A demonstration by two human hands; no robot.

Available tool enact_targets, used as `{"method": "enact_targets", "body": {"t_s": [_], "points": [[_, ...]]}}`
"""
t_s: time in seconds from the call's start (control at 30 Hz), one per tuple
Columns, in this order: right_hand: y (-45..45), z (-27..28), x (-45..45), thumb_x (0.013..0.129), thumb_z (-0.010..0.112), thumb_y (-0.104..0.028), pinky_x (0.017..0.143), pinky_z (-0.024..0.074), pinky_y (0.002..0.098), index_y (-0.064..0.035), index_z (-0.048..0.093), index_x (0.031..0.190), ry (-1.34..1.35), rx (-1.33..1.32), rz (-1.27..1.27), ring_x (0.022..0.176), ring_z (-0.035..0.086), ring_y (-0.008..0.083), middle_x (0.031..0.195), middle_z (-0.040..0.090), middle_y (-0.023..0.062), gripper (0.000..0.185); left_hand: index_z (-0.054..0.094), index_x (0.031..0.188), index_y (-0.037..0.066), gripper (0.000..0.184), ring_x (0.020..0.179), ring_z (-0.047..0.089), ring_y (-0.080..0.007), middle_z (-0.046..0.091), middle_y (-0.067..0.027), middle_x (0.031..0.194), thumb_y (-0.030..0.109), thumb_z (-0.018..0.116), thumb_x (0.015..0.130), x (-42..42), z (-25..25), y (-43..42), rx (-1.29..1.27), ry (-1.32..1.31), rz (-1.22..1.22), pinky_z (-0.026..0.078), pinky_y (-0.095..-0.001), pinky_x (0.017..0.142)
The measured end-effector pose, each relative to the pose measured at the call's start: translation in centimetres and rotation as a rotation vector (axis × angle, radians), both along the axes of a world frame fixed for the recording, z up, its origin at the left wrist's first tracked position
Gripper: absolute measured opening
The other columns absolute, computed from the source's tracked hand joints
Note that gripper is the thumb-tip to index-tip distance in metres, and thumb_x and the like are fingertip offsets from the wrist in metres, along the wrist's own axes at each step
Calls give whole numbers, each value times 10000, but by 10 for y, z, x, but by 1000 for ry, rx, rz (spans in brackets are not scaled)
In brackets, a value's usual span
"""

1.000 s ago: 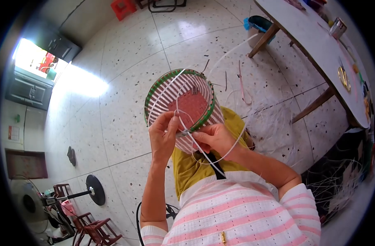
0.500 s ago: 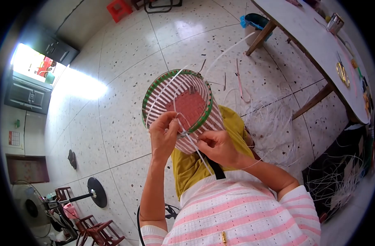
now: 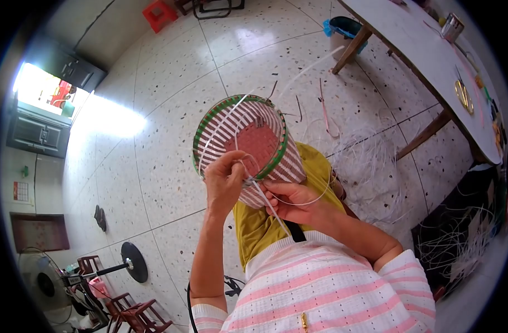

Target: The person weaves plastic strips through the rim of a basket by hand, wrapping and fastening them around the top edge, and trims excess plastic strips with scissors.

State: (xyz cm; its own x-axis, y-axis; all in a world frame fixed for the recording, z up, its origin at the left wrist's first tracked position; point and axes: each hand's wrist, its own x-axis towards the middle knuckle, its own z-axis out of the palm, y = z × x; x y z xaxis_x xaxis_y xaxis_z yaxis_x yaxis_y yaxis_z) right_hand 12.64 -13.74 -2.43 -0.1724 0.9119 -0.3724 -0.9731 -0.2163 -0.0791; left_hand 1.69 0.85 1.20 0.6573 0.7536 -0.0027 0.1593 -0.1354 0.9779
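Observation:
A round woven basket (image 3: 293, 161) with red-and-white sides and a green rim rests at my lap, its opening facing up and showing a red base. My left hand (image 3: 226, 176) pinches a white plastic strip (image 3: 273, 208) at the near rim. Below the rim, on the basket's outer side, my right hand (image 3: 290, 200) has its fingers closed on a white strip that loops out over the wrist. Another loop of strip curls just inside the rim between the hands. Strip ends also lie across the opening.
At right stands a white table (image 3: 415, 50) with scissors (image 3: 464, 97) and a can (image 3: 451, 28). Beneath its edge are a bin (image 3: 343, 39) and a heap of white strips (image 3: 370, 172). A fan (image 3: 45, 283) and small chairs (image 3: 137, 313) are at lower left.
My right hand moved away from the rim, then back toward it with its fingers turned further under. The strip loop beside it changed shape. My left hand stayed at the rim.

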Motion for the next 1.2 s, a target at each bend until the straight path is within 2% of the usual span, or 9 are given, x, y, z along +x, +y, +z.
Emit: {"method": "enact_targets", "body": {"t_s": [0.07, 0.17, 0.3, 0.43, 0.57, 0.77, 0.83, 0.97, 1.2], "points": [[-3, -3, -1, 964, 624, -190, 603, 428, 223, -49, 636, 1000, -16, 6, -5, 628, 497, 68, 727, 555, -38, 146, 703, 1007, -16, 230, 634, 548, -28, 677, -3, 795, -42, 511, 885, 0, -3, 1, 86, 42, 11, 445, -191, 575], [-9, -1, -5, 959, 624, -148, 571, 414, 223, -27, 646, 1030, -202, 69, -60, 612, 484, 60, 753, 577, -25, 142, 697, 981, -38, 203, 634, 575, -70, 656, -35, 713, -8, 539, 857, 0, -1, 1, 148, 117, -23, 456, -232, 587], [-15, 4, -7, 944, 612, -80, 514, 365, 213, 19, 654, 1133, -480, 2, -124, 584, 452, 49, 791, 585, -25, 218, 708, 959, -28, 197, 647, 568, -65, 660, -41, 719, 14, 550, 848, 0, -2, 1, 236, 120, -43, 456, -244, 593], [-20, 9, -5, 934, 608, -63, 507, 344, 201, 28, 646, 1195, -685, 96, -136, 584, 444, 39, 791, 574, -35, 279, 705, 959, -40, 189, 677, 575, -62, 672, -42, 738, 35, 568, 853, -2, 2, 5, 146, 186, -135, 458, -241, 606], [-20, 8, 0, 937, 601, -63, 506, 345, 201, 19, 647, 1176, -704, 108, -94, 579, 444, 35, 800, 574, -35, 257, 698, 976, -55, 167, 741, 603, -69, 692, -35, 802, 72, 617, 903, 0, 12, 5, -58, 180, -192, 476, -234, 655], [-12, 11, -4, 980, 557, -121, 583, 422, 216, -30, 630, 1109, -265, -31, -68, 652, 498, 68, 833, 592, -18, 173, 706, 1007, -19, 140, 770, 590, -41, 700, -4, 878, 66, 631, 926, 0, 10, 5, -134, 136, -199, 475, -208, 684], [-9, -5, -1, 993, 555, -179, 648, 449, 232, -56, 626, 1080, 52, 17, -40, 677, 502, 88, 819, 581, -12, 166, 708, 1010, -15, 139, 770, 591, -41, 702, -6, 883, 65, 631, 926, -1, 9, 6, -141, 123, -213, 476, -206, 683], [-6, -17, -4, 989, 570, -214, 658, 441, 247, -72, 618, 1059, 195, 105, -25, 664, 490, 92, 806, 563, -17, 165, 713, 1017, -4, 141, 770, 594, -41, 707, -7, 891, 80, 642, 929, -3, 11, 9, -199, 97, -234, 478, -206, 683], [-1, -9, -11, 917, 676, -170, 620, 405, 258, -67, 645, 975, 215, -39, -110, 605, 479, 85, 744, 581, -18, 122, 701, 1003, -39, 173, 839, 626, -71, 706, -31, 892, 109, 648, 930, -2, 24, 10, -302, 122, -257, 500, -225, 733]]}}
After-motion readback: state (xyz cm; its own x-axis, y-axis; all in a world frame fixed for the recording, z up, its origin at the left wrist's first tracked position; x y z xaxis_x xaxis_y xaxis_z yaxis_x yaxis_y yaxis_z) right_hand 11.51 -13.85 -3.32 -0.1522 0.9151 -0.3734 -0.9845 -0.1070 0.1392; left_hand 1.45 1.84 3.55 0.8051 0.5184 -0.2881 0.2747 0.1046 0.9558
